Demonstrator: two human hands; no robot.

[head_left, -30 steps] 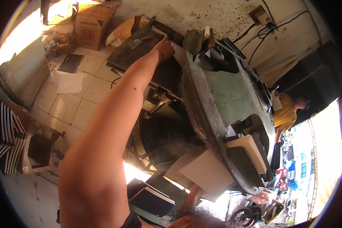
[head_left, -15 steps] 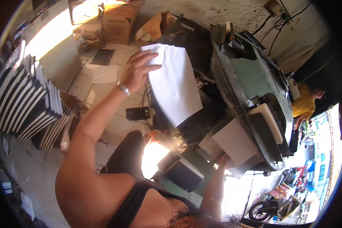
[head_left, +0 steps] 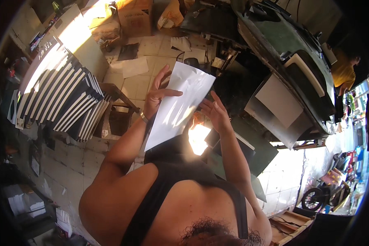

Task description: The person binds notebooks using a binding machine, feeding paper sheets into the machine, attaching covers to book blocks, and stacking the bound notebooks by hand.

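Note:
In front of my body, a white paper bundle (head_left: pixel 178 102) is held tilted; whether it is one folded sheet or several cannot be told. My left hand (head_left: pixel 159 93) grips its left side, the thumb lying across the front and the other fingers behind. By the right edge of the paper is my right hand (head_left: pixel 216 112), fingers stretched out and apart. Its fingertips are close to that edge, and contact is unclear. A dark-covered book (head_left: pixel 245 148) lies on a green surface, partly hidden behind my right forearm.
Tall piles of dark-covered books (head_left: pixel 59 92) stand at the left. At the right is a large worn green machine (head_left: pixel 281 45), with a pale sheet (head_left: pixel 279 100) on its near side. A person in a yellow shirt (head_left: pixel 343 74) is beyond it. A motorcycle (head_left: pixel 326 192) stands far right.
My left hand has brought the white paper down and closer to my body. My right hand has left the pale sheet by the machine and moved up and left to the paper. The view has shifted.

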